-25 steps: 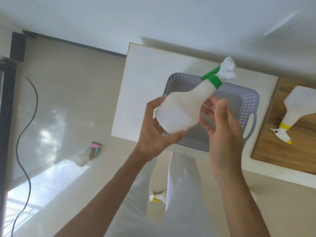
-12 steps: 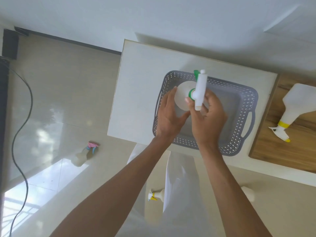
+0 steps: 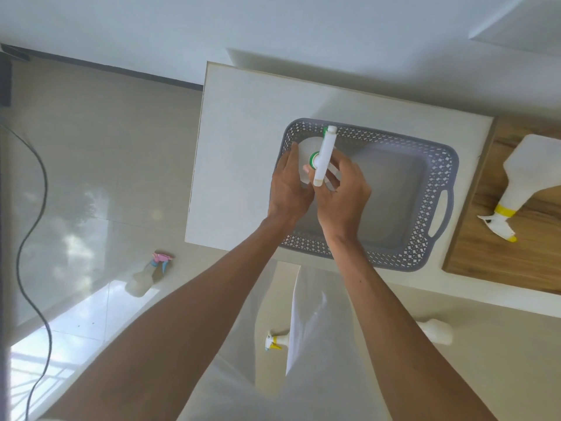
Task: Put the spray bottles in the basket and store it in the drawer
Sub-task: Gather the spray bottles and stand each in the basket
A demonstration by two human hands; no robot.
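A white spray bottle with a green collar (image 3: 324,153) stands upright in the left end of the grey perforated basket (image 3: 425,238), which rests on a white cabinet top (image 3: 239,141). My left hand (image 3: 288,189) cups the bottle's left side and my right hand (image 3: 343,192) wraps its right side below the nozzle head. A second white bottle with a yellow collar (image 3: 522,180) lies on a wooden board (image 3: 501,256) to the right of the basket.
On the tiled floor lie a clear bottle with a pink and blue trigger (image 3: 148,275), a small yellow-triggered bottle (image 3: 277,341) and another white bottle (image 3: 435,331). A black cable (image 3: 28,238) snakes along the left. The basket's right half holds nothing.
The green-collared bottle went from tilted above the basket to upright inside its left end. Both hands came down with it and stay around it.
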